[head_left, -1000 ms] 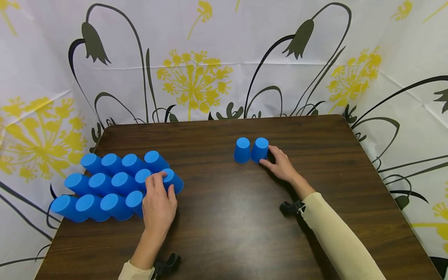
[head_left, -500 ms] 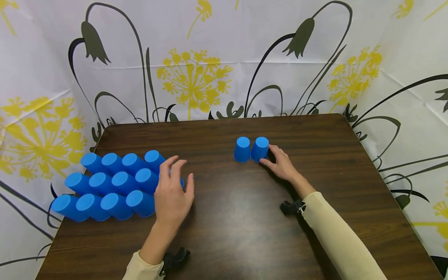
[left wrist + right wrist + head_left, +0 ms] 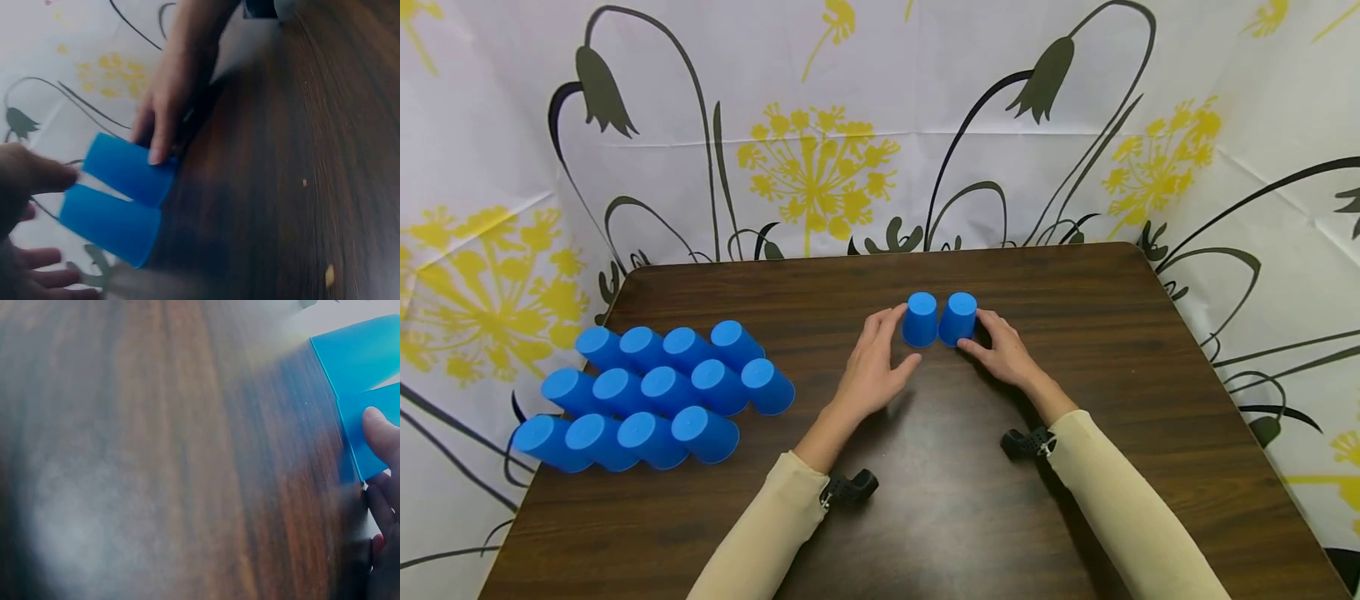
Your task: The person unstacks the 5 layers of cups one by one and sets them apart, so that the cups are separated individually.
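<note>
Two blue cups stand upside down side by side near the table's far edge: a left cup (image 3: 920, 320) and a right cup (image 3: 957, 320). My right hand (image 3: 1004, 357) holds the right cup, thumb on its near side and fingers behind; the right wrist view shows that thumb (image 3: 380, 432) on the blue wall. My left hand (image 3: 871, 371) is beside the left cup, its fingers stretched and thumb spread. In the left wrist view a gap shows between most of its fingers and the left cup (image 3: 109, 225); whether a fingertip touches cannot be told.
Several more upside-down blue cups (image 3: 666, 392) stand in three slanted rows on the left of the brown table (image 3: 940, 500). Behind the table hangs a white cloth (image 3: 865, 75) with flower prints. A black wrist camera (image 3: 853, 486) sits on the left wrist.
My left hand has let go of the cup at the right end of the middle row, then moved right to the two standing cups. My right hand has stayed at the right cup.
</note>
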Motion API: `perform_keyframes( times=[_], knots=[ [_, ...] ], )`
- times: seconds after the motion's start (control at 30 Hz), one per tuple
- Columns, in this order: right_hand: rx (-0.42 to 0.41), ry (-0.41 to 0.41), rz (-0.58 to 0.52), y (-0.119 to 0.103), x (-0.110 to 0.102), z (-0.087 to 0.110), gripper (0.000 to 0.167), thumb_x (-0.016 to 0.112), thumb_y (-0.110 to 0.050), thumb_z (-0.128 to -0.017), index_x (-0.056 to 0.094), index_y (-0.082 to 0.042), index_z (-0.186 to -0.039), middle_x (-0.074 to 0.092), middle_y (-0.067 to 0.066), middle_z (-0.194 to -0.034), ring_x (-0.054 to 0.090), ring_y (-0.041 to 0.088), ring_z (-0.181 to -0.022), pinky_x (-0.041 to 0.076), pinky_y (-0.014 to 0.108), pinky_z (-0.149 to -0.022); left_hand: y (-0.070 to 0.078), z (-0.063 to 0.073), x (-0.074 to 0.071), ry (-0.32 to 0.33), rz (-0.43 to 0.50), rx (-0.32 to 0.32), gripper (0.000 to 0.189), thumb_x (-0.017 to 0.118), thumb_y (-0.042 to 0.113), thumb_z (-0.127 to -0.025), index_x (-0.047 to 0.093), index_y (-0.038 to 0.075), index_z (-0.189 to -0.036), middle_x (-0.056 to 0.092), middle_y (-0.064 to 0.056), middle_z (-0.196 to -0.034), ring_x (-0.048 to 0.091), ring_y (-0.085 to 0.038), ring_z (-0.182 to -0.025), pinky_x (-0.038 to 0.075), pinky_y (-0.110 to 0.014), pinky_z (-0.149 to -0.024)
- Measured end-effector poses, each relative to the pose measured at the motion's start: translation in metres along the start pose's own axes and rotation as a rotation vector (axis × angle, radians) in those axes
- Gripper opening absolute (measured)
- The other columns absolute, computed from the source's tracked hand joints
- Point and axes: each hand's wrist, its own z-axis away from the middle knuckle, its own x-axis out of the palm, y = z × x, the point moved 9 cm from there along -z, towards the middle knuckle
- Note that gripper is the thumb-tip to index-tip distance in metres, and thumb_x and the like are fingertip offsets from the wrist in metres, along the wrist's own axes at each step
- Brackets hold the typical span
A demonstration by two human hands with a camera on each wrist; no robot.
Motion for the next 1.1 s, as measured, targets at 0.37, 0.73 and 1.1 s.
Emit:
perform_keyframes(
  times=[0.37,0.73,1.1],
  knots=[
    [0.018,-0.002,-0.004,0.003,0.001,0.001,0.065,0.064,-0.031,-0.096,0.038,-0.002,-0.148,0.044,0.020,-0.146,0.037,0.038,-0.136,0.023,0.060,-0.112,-0.010,-0.038,0.022,0.106,0.067,0.022,0.055,0.071,0.020,-0.091,0.047,0.018,-0.141,0.039,-0.014,-0.147,0.044,-0.031,-0.131,0.043,-0.054,-0.102],
    [0.025,-0.008,0.006,0.004,0.000,0.000,0.066,0.064,-0.032,-0.096,0.038,-0.002,-0.149,0.043,0.021,-0.147,0.037,0.038,-0.136,0.024,0.060,-0.112,-0.020,-0.047,0.020,0.158,0.129,0.085,0.040,0.071,0.016,-0.091,0.053,0.015,-0.127,0.053,-0.009,-0.128,0.057,-0.026,-0.115,0.051,-0.042,-0.090],
    [0.026,-0.012,0.015,0.003,0.000,0.001,0.067,0.065,-0.031,-0.096,0.037,-0.001,-0.148,0.043,0.022,-0.147,0.036,0.039,-0.136,0.022,0.060,-0.112,-0.012,-0.029,0.006,0.184,0.143,0.121,0.036,0.070,0.012,-0.091,0.055,0.012,-0.123,0.054,-0.009,-0.125,0.057,-0.023,-0.114,0.057,-0.041,-0.084]
  ],
)
